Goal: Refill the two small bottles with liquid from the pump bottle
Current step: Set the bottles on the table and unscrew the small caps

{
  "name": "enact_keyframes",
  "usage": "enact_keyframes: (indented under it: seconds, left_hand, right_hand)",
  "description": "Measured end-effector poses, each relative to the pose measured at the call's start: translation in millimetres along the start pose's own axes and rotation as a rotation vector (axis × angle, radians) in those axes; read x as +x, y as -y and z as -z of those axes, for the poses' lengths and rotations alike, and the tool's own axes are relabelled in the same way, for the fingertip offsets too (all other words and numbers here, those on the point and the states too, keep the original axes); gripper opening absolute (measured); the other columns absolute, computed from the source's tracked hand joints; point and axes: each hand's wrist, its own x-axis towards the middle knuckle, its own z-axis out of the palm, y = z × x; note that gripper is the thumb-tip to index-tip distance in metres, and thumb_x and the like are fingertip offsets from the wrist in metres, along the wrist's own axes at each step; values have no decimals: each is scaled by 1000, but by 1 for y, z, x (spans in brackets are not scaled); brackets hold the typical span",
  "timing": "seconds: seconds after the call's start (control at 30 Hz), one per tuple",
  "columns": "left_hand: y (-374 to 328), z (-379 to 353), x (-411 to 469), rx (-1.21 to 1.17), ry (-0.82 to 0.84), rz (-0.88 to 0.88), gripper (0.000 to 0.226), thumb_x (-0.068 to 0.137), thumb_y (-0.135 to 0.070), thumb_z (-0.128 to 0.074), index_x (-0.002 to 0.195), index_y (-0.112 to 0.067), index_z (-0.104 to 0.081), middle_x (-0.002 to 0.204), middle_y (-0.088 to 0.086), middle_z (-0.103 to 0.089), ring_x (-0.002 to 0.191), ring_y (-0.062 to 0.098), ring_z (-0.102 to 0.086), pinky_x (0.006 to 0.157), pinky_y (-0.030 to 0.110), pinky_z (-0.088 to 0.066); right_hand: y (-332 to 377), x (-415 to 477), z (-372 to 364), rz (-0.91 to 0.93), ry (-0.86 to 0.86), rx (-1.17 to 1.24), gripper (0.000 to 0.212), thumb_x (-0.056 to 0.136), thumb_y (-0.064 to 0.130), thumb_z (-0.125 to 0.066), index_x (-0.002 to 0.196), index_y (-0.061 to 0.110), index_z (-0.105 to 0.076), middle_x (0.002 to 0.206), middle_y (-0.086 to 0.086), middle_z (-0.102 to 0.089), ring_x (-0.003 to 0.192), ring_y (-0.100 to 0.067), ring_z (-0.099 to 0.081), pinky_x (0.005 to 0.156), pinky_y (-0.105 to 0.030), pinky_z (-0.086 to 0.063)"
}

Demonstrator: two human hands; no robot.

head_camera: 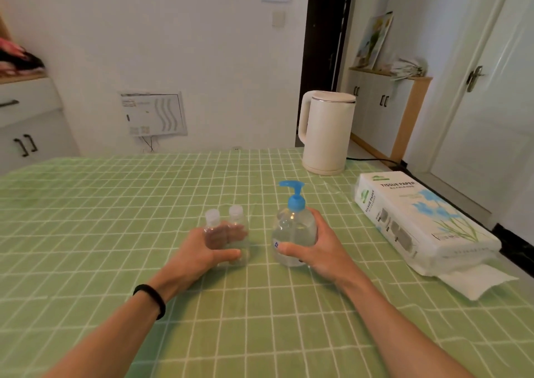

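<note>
Two small clear bottles with whitish caps stand upright side by side on the green checked tablecloth, the left small bottle [213, 227] touching the right small bottle [238, 224]. My left hand [202, 254] wraps around both of them, fingers behind and thumb in front. To their right stands a clear pump bottle [293, 230] with a blue pump head and clear liquid inside. My right hand [315, 250] grips its body, thumb across the front. All caps are on.
A white electric kettle [326, 131] stands at the table's far right, its cord trailing off. A pack of tissue paper [416, 221] lies along the right edge with a sheet sticking out. Cabinets and a door flank the table [115, 218].
</note>
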Motion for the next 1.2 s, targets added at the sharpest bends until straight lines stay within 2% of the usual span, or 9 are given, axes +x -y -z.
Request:
enact_keyframes:
  seconds: [0.23,0.4,0.53,0.67,0.9,1.07,1.2]
  left_hand:
    - [2,2,5,17,-36,-22,54,85,3,-81,133,-16,-67,124,-14,-77,116,2,-72,86,9,-55]
    - [4,6,9,32,-23,-22,54,84,0,-83,133,-16,-67,125,-13,-76,118,2,-71,90,11,-55]
    - [8,12,18,43,-21,-15,56,83,-6,-86,134,-19,-68,126,-15,-76,120,2,-70,94,12,-55]
    - [9,19,26,38,-15,-1,56,83,-6,-86,134,-20,-67,128,-14,-75,123,3,-69,101,19,-54]
    - [6,24,36,65,-11,9,59,83,-12,-86,137,-23,-65,129,-17,-74,121,-1,-68,95,11,-53]
    - [1,26,33,48,-15,16,73,78,-18,-87,145,-24,-57,140,-10,-68,129,6,-64,111,29,-47]
    - [0,24,19,-19,-61,-2,89,72,-23,-85,153,-21,-48,146,-4,-63,132,11,-63,113,34,-49]
  right_hand:
    - [0,5,1,5,10,10,71,75,15,-96,134,31,-59,119,10,-77,108,-11,-75,84,-23,-61]
    - [0,10,-1,0,8,6,74,75,18,-96,137,32,-58,123,8,-76,112,-12,-74,92,-31,-61]
    - [-4,13,-3,6,-7,-9,75,73,20,-97,135,36,-58,121,12,-76,109,-9,-75,84,-23,-61]
    - [-5,17,-2,-4,-9,-16,76,71,26,-98,133,42,-58,121,12,-76,109,-10,-75,90,-33,-61]
    - [-8,27,-1,8,-7,-1,76,72,30,-98,134,45,-57,123,11,-76,111,-11,-74,92,-34,-61]
    - [-7,28,-1,4,11,-4,82,74,33,-97,141,46,-52,128,13,-73,116,-9,-73,98,-38,-59]
    - [-6,24,-3,2,-9,-19,105,68,46,-98,154,41,-39,138,12,-68,123,-10,-68,103,-40,-56]
